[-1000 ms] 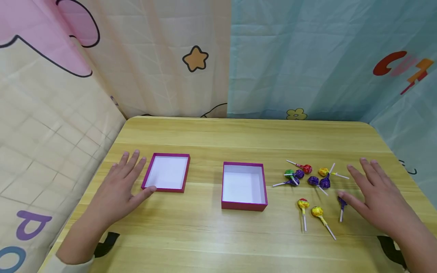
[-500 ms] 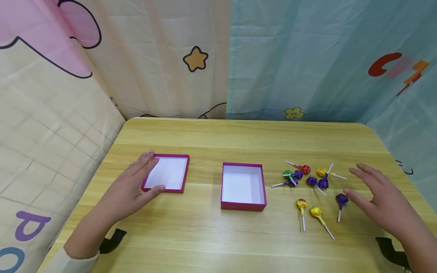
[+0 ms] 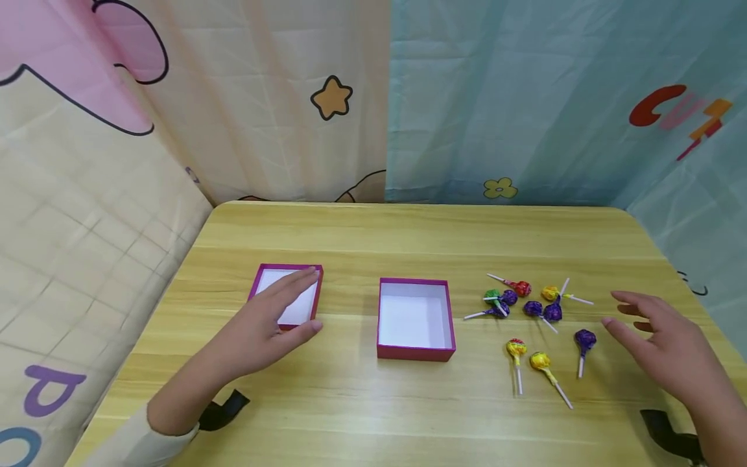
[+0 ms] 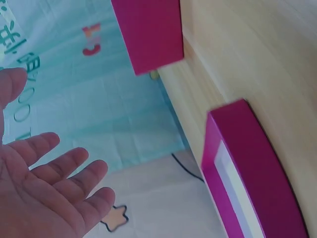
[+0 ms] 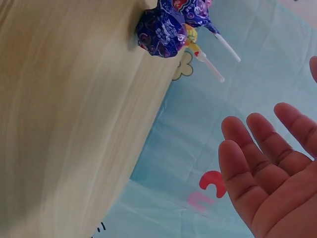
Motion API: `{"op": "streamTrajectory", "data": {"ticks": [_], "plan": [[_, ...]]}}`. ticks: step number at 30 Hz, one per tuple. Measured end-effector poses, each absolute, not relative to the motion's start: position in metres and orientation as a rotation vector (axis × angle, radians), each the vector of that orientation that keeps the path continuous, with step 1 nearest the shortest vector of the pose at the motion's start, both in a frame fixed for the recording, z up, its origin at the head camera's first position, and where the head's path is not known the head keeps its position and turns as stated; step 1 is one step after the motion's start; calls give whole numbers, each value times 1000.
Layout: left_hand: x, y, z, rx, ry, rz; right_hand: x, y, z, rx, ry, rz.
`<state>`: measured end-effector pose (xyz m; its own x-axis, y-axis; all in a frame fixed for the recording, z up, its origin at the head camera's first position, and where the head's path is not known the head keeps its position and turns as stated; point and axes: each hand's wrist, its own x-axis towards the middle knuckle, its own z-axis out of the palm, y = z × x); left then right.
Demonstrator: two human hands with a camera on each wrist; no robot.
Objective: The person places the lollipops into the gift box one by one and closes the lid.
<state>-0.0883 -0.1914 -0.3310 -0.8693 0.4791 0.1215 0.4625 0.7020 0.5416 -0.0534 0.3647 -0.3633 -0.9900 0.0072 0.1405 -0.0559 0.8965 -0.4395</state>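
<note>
Shallow magenta lid (image 3: pixel 299 309) is lying on the desk (image 3: pixel 350 415), white inside facing up, left of the box (image 3: pixel 415 353); lone purple lollipop (image 3: pixel 585 340) is lying on the right, a bit apart from the other candy. Left hand (image 3: pixel 262 334) is hovering at the lid, covering part of it in head view; left wrist view is showing the fingers clear of it. Left grip is standing apart: fingers nearly straight, thumb spread, nothing in it. Right hand (image 3: pixel 665 340) is hovering just beside the lone purple lollipop, right grip also apart, fingers slightly bent, not touching. The box is sitting between lid and candy, uncovered, no contents showing. Two yellow lollipops (image 3: pixel 541 361) are lying nearer the front; a cluster including a red lollipop (image 3: pixel 521 288) and a green lollipop (image 3: pixel 493 296) is lying farther back. Printed curtain (image 3: pixel 233 130) is hanging behind. My read on the step: hands are positioning, nothing grasped. Any pick from here is calling for lowering a hand and bringing thumb to fingers: lid by rim, lollipop by head or stick.
</note>
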Motion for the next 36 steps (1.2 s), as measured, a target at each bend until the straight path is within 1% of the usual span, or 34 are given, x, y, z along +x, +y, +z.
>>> {"op": "streamTrajectory", "data": {"ticks": [5, 11, 22, 30, 36], "plan": [[-89, -171, -329, 880, 2813, 930, -53, 368, -365, -37, -2940, 733], [-101, -152, -338, 930, 2755, 936, -52, 372, -368, -144, -3002, 736], [-130, -134, -359, 829, 2697, 934, -55, 379, -375, -238, -3074, 741], [-137, -120, -363, 770, 2656, 908, -58, 382, -384, -189, -3073, 735], [-139, -114, -368, 798, 2651, 821, -62, 385, -385, -146, -3143, 761]]}}
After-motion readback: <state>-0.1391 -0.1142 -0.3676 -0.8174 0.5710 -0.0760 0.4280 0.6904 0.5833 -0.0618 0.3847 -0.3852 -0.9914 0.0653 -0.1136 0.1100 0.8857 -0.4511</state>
